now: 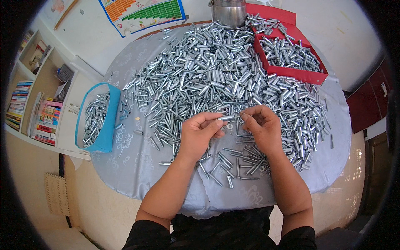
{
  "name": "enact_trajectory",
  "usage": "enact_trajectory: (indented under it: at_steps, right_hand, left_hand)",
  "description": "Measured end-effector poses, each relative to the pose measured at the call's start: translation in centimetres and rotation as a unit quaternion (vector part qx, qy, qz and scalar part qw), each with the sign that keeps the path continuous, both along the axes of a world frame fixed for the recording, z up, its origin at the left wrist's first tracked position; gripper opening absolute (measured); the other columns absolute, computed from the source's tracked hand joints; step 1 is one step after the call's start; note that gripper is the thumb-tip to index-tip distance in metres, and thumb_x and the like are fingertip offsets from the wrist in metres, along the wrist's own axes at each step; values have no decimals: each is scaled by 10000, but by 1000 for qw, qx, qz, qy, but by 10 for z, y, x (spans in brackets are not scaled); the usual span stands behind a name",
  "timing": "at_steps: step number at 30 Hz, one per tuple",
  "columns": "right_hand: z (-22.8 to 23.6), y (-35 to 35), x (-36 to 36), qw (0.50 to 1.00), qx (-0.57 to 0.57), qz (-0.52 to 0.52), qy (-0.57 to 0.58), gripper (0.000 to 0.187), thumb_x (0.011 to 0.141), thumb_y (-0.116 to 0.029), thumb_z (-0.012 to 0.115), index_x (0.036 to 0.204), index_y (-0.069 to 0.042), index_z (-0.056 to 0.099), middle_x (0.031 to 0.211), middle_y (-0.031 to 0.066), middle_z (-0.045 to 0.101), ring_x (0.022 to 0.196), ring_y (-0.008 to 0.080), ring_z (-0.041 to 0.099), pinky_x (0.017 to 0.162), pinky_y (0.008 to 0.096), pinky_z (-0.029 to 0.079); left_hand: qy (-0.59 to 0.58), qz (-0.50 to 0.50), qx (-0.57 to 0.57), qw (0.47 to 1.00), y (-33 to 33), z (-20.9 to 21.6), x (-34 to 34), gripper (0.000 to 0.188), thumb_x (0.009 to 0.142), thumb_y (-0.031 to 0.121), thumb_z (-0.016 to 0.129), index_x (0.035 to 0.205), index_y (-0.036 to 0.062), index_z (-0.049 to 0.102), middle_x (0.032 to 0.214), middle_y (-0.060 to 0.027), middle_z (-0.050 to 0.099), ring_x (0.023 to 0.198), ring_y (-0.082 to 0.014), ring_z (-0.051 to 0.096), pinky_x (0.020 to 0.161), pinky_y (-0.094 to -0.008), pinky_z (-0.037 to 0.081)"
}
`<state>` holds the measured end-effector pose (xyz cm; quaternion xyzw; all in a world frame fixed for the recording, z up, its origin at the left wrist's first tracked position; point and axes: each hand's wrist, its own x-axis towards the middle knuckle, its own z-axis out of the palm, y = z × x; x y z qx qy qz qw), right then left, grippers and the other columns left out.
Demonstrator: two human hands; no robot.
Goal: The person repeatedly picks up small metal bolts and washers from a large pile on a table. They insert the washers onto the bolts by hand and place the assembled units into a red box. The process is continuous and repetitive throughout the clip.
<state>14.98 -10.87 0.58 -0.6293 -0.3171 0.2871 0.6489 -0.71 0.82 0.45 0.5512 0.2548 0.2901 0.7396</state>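
Over the near part of the table, my left hand [199, 135] pinches a shiny metal sleeve [226, 118] between thumb and fingers, its free end pointing right. My right hand [266, 132] is just beyond that end, thumb and forefinger pressed together; whatever they hold is too small to make out. Behind both hands spreads a big heap of silvery metal sleeves and bolts [204, 75]. Long thin bolts [246, 160] lie loose between my forearms, and small washers or nuts [230, 126] are scattered under my fingers.
A red box [298, 74] full of metal pieces stands at the back right, beside a metal pot [229, 14]. At the left edge sits a blue fabric bin [107, 133] holding more. The round table has a grey cloth [125, 175]. Bookshelves [54, 100] stand left.
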Motion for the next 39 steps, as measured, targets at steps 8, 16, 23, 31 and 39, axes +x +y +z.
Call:
enact_trajectory:
  at_steps: [8,16,23,31,39]
  right_hand:
    - [-1,-1,-2,997,38,55,35,117,837,1,685,942,5,634,848,26,664,747,78,609,673,219,495]
    - [9,-4,0,996,-12,77,30,157,829,-9,693,980,14,654,846,45,671,741,101,616,673,229,503]
    - [17,-5,9,994,45,-8,104,114,872,-56,671,950,26,662,836,54,668,709,88,606,648,232,495]
    - [2,-4,16,875,-53,18,-480,106,735,-90,707,837,-65,708,819,87,618,802,277,600,724,372,489]
    - [5,1,15,841,-128,31,-524,142,714,-147,717,830,-64,710,835,91,579,850,281,579,770,394,474]
  left_hand:
    - [-15,-10,-5,1000,-1,-1,0,204,880,23,636,1080,-15,656,949,-125,712,706,-122,653,642,-245,551]
    - [-8,-22,-7,1000,-2,1,0,194,885,23,627,1073,-16,657,942,-121,711,710,-122,656,631,-242,549]
    - [-16,4,-33,999,2,3,-1,197,885,32,622,1074,-18,645,935,-126,709,677,-124,641,632,-252,545]
    - [-27,21,-40,999,4,-2,-1,196,882,32,625,1071,-19,641,935,-132,706,689,-125,642,633,-259,549]
    - [-28,15,-39,999,3,-1,0,195,884,33,627,1071,-19,641,930,-127,708,688,-125,643,633,-262,550]
